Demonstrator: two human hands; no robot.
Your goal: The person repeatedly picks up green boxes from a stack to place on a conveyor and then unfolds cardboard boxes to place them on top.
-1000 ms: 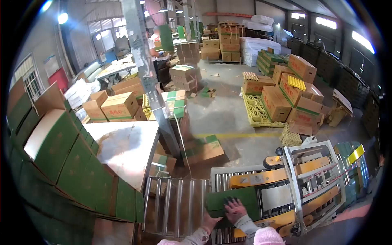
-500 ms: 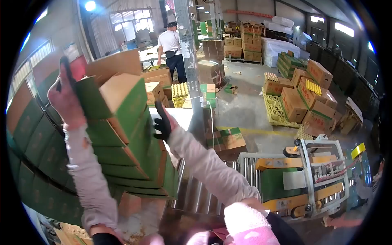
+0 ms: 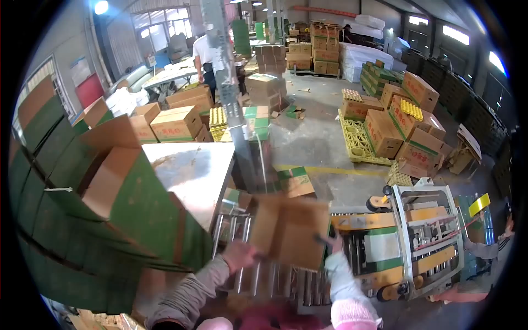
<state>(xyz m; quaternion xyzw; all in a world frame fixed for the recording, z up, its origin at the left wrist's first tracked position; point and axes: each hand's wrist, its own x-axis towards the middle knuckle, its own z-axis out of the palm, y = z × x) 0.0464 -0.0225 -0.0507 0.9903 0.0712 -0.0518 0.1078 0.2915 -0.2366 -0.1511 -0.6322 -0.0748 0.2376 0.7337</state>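
Observation:
An unfolded cardboard box [image 3: 289, 231] is tilted over the roller conveyor [image 3: 242, 275], its brown inside turned toward me, blurred by motion. At its lower left edge, my left hand [image 3: 240, 256] is closed on the cardboard. My right hand [image 3: 333, 245], with dark glove material on its fingers, grips the right edge. To the left stands a stack of green boxes [image 3: 148, 209], with an open box on top leaning over; neither hand touches it.
A carton-sealing machine [image 3: 423, 236] stands at the right end of the rollers, with a person's arm [image 3: 484, 247] beyond it. A white-topped table [image 3: 190, 165] and a metal post [image 3: 228, 82] are ahead. Cartons [image 3: 385, 132] sit on a yellow pallet. Another person [image 3: 204, 58] stands behind the post.
Both hands have left the top of the green stack and come down to the right over the rollers, now with a box between them. My view has turned slightly right.

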